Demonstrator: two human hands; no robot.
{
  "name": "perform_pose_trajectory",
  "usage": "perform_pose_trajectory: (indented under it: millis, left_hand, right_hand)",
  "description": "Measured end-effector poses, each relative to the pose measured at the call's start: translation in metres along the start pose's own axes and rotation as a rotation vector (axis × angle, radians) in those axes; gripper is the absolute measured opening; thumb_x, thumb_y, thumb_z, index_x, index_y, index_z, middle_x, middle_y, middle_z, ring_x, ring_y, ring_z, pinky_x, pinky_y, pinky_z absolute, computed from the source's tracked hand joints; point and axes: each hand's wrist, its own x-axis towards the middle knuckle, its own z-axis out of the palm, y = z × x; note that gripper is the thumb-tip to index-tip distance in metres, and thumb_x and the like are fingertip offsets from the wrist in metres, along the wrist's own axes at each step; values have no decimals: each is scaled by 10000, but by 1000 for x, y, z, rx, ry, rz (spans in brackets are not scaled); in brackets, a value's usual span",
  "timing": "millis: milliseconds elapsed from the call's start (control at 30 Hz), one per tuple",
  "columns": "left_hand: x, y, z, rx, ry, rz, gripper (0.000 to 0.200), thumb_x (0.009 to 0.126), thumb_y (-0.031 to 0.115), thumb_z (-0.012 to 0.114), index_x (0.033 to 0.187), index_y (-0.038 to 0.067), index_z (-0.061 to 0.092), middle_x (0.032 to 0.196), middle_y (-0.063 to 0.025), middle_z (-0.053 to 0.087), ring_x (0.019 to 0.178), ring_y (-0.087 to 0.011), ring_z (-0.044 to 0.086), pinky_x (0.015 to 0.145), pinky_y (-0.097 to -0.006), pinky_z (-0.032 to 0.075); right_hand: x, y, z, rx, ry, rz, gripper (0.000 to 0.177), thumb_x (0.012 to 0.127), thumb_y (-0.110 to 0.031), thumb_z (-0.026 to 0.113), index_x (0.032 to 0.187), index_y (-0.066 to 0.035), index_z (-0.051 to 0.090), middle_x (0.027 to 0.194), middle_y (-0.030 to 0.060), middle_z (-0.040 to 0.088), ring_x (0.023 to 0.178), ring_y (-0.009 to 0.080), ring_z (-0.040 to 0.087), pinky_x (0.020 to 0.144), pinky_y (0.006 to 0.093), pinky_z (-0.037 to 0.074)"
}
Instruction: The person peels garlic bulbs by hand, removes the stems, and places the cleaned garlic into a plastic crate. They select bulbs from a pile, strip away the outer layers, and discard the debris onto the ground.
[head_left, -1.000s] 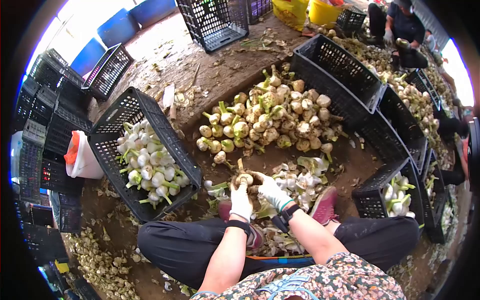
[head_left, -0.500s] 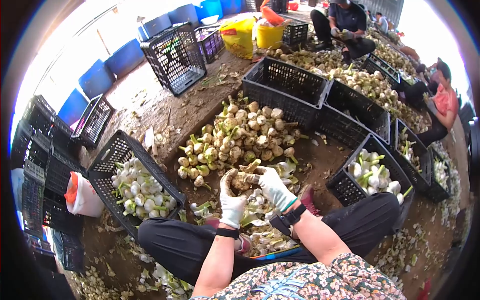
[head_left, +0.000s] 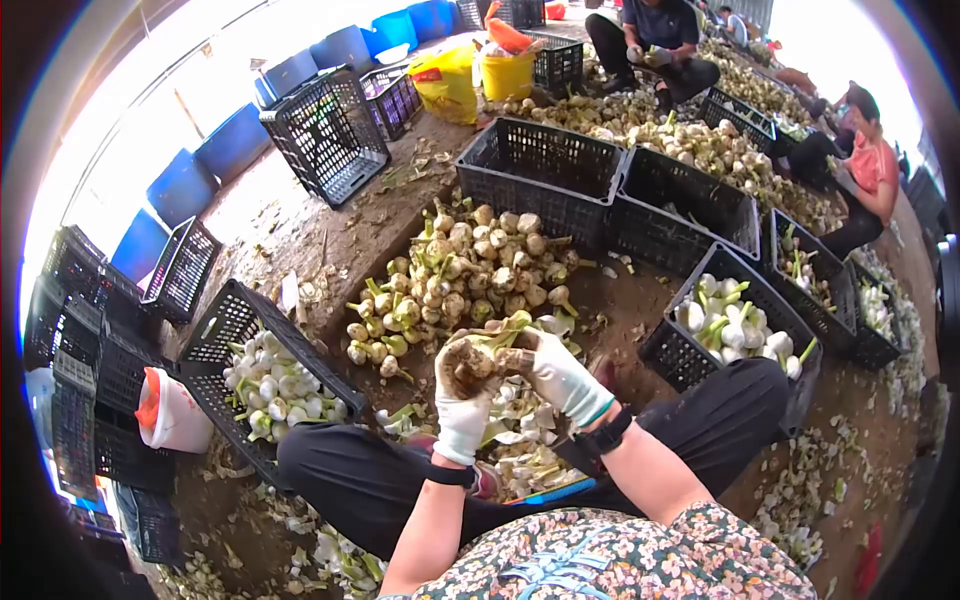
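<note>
My gloved left hand (head_left: pixel 462 412) is closed around a dirt-covered garlic bulb (head_left: pixel 466 368) held above my lap. My gloved right hand (head_left: pixel 562 378) grips the same bulb from the other side, at its green stem, with a dirty thumb against it. Just beyond both hands lies a heap of unpeeled garlic bulbs (head_left: pixel 470 265) with short stems. Peeled-off garlic skins (head_left: pixel 525 425) litter the ground below my hands, between my legs.
On my left a tilted black crate (head_left: pixel 235 325) holds white garlic; a second crate (head_left: pixel 700 305) on my right does too. Black crates (head_left: pixel 540 190) stand behind the heap. A white bucket (head_left: pixel 180 425) sits far left. Two people (head_left: pixel 665 40) work among more garlic at the back.
The bulb has come up slightly and turned, so its dirty side shows more. Both hands have shifted a little with it. The whole view has tilted slightly.
</note>
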Motion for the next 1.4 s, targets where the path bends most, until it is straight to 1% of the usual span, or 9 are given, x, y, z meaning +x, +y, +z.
perform_pose_trajectory:
  millis: [200,367,633,767,900,1033,1167,1300,1400]
  left_hand:
    - [1,1,-4,327,43,146,660,800,-154,695,1367,65,437,1331,-64,551,1201,-192,560,1024,-338,480]
    - [0,19,0,-399,163,-203,617,812,-131,701,1349,58,463,1314,-63,565,1171,-182,574,1030,-332,478]
    - [-2,-8,-2,308,105,150,625,802,-128,713,1339,92,482,1361,-65,527,1184,-175,566,1015,-312,480]
    - [-3,-1,-2,9,183,-44,603,849,-50,712,1371,97,449,1319,-83,552,1148,-193,585,978,-339,509]
    - [5,24,-3,-368,133,-319,479,1012,328,554,1421,123,410,1206,-67,593,986,-189,627,814,-344,548]
    - [4,15,3,105,92,-218,559,941,179,686,1417,87,408,1206,-87,585,1011,-163,616,846,-308,545]
    - [13,12,-20,-97,-28,-304,712,794,132,830,1377,21,438,1227,-113,596,1064,-187,624,881,-320,569]
    - [9,52,-13,-386,-176,-342,913,712,220,890,1432,-4,375,1199,-123,619,1046,-233,654,739,-346,621]
    - [6,57,-15,-279,-155,-343,943,730,159,875,1485,29,326,1239,-93,585,1063,-202,627,831,-324,582]
  right_hand:
    - [1,18,4,487,139,166,308,835,67,675,1138,11,670,1011,64,722,863,164,678,771,293,551]
    - [2,31,-16,136,89,-26,279,864,52,647,1138,7,676,1038,54,716,847,103,657,730,251,521]
    - [10,43,-9,-166,94,-96,295,902,45,570,1184,14,648,1090,82,713,928,157,673,832,296,546]
    - [7,43,-14,382,162,66,263,889,10,659,1152,18,662,1075,93,707,941,187,689,812,315,572]
    - [3,20,-8,-131,50,-158,342,807,167,593,1105,20,671,1023,49,696,925,144,660,834,279,541]
    - [2,18,-13,-621,46,-331,356,740,197,532,1009,10,673,966,15,659,926,114,617,883,263,487]
    - [-7,14,-16,-490,47,-197,328,797,141,489,1040,7,663,960,63,684,902,164,650,849,273,503]
    - [11,12,-48,791,191,26,266,945,-27,508,1184,46,600,1127,168,674,979,246,676,902,367,567]
    - [14,15,-87,-329,267,108,332,906,-118,632,1211,9,604,1170,166,669,1022,237,670,892,378,548]
